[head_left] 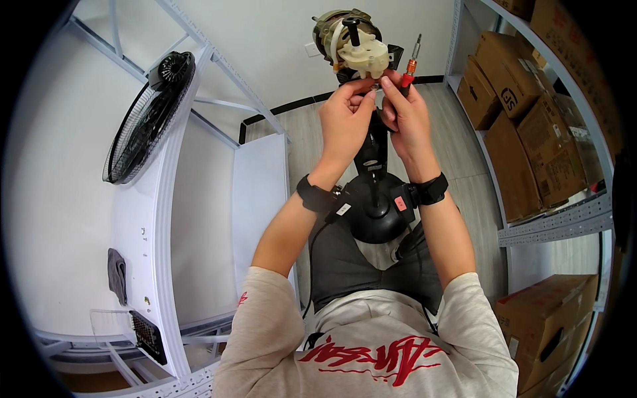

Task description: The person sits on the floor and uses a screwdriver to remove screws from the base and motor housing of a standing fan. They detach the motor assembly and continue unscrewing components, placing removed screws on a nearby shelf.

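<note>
A fan motor head with an olive housing, cream plastic gearbox and black knob sits atop a black stand whose round base lies between my legs. My left hand is closed in a pinch just under the gearbox, on a tiny piece too small to make out. My right hand grips a red-and-orange screwdriver, tip pointing up, while its thumb and fingers meet near my left fingertips below the gearbox.
A black fan grille, a grey cloth and a small black tray rest on the white shelf at left. A lower white board sits beside me. Metal shelving at right holds several cardboard boxes, with more lower down.
</note>
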Tool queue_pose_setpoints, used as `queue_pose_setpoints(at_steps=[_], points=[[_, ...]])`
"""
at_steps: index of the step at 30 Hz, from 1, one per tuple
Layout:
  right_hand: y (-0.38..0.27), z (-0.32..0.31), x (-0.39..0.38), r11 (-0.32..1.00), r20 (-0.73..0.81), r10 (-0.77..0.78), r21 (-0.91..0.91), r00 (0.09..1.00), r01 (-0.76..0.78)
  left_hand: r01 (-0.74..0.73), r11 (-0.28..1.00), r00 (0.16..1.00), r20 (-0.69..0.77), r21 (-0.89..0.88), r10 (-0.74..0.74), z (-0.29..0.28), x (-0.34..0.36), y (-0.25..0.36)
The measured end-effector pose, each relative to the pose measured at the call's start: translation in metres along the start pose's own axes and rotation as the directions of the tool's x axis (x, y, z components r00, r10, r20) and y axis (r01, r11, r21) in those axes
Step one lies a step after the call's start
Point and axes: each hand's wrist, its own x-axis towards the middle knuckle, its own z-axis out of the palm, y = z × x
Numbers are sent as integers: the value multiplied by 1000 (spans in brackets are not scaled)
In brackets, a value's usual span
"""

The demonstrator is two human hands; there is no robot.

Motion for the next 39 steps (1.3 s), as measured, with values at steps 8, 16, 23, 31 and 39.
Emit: queue_pose_setpoints(at_steps=[8,16,23,31,39], points=[[2,-3,6,997,6,-52,-62,999,52,-32,968,998,-56,-250,19,8,0,0],[5,-2,2,991,43,-5,-134,999,11,8,936,998,-60,-351,-31,3,0,3],[22,2,-2,904,9,-233,-366,972,220,30,920,998,-43,-392,-51,-5,0,0],[23,11,-3,947,-48,-180,-279,982,160,26,949,999,-22,-316,-35,-18,2,2],[26,10,1,912,-80,-247,-355,966,204,47,942,999,21,-333,-43,-20,5,5]])
